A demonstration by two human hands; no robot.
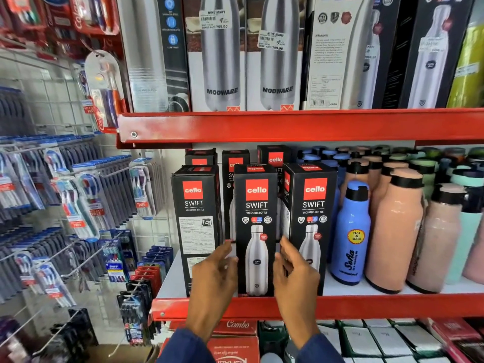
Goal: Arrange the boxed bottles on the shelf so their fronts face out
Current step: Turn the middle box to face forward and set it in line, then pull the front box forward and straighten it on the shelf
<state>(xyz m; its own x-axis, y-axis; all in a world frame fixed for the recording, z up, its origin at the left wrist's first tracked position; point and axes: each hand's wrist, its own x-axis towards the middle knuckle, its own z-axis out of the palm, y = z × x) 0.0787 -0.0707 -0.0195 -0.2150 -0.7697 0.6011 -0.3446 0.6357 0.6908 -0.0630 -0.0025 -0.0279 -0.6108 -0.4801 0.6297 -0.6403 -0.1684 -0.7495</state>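
Three black boxed bottles stand at the front of the white shelf [353, 289]. The middle box [256, 205] shows its bottle picture outward. My left hand [213, 276] presses its left side and my right hand [294, 273] its right side. The right box [313, 205] also shows its picture front. The left box [195, 221] shows a panel of printed text with a label instead. Three more black boxes [275, 157] stand in a row behind.
Loose blue [351, 231] and peach bottles [395, 231] crowd the shelf to the right. Taller boxed steel bottles [222, 56] fill the red shelf above. Toothbrush packs [78, 205] hang on wire hooks at the left. Red cartons [235, 326] lie below.
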